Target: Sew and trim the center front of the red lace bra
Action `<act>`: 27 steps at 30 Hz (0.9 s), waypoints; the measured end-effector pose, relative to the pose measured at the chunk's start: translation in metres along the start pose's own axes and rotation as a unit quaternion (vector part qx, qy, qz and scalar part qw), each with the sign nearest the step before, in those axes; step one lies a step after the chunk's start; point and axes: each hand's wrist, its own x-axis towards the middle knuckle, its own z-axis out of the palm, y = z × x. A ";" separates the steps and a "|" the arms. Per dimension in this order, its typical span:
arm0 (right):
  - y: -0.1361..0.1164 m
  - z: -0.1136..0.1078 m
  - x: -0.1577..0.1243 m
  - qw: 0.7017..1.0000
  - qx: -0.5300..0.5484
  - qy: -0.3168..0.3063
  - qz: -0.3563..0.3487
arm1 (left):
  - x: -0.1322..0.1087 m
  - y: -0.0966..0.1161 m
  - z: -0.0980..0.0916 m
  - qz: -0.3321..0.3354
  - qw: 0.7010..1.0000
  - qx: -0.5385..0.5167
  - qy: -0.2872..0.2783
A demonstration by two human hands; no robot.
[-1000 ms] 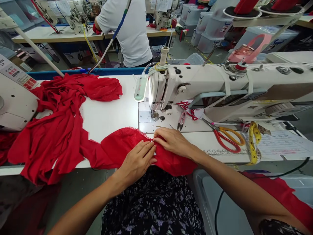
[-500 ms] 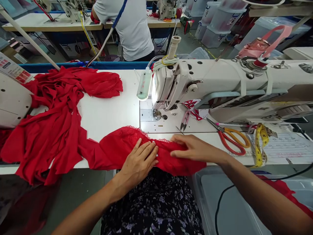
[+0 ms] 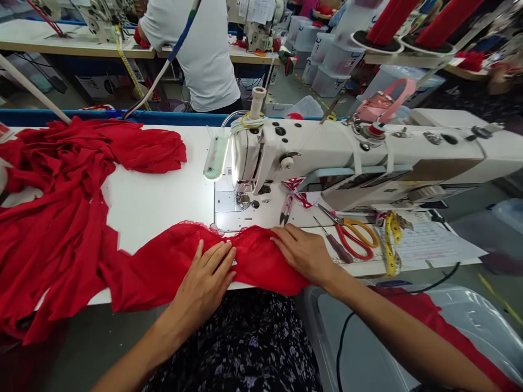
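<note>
A red garment piece with a lace edge [image 3: 255, 261] lies along the front of the sewing table, just below the sewing machine's needle area [image 3: 242, 200]. My left hand [image 3: 210, 272] rests flat on it with fingers stretched out, beside a small white spot, perhaps a tag. At the lace edge to the right, my right hand [image 3: 304, 253] has its fingers bent down on the cloth and seems to grip it; the thumb is hidden. The red cloth continues leftward into a large heap of red fabric [image 3: 77, 201].
Right of my hands lie an awl [image 3: 337, 245], thread snips [image 3: 286, 208], scissors [image 3: 355, 239], a yellow tape measure [image 3: 392, 242] and a written sheet [image 3: 437, 242]. A plastic bin [image 3: 327, 332] stands below the table edge. Across, a person in a white shirt [image 3: 196, 54] sits.
My right hand, held with thumb and finger apart over the cloth, has come down on its lace edge. The left hand stays flat on the cloth. The whole view has swung to the right.
</note>
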 end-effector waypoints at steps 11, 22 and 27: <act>0.061 -0.008 0.058 0.996 -0.056 0.031 -0.054 | 0.029 -0.001 0.004 -0.019 0.999 -0.018 -0.019; 0.074 0.001 -0.070 0.965 -0.100 0.169 0.174 | 0.017 -0.002 0.000 -0.042 0.999 -0.009 -0.019; 0.073 -0.014 -0.055 0.987 0.015 0.159 0.019 | 0.017 -0.003 -0.002 -0.056 0.998 -0.019 -0.018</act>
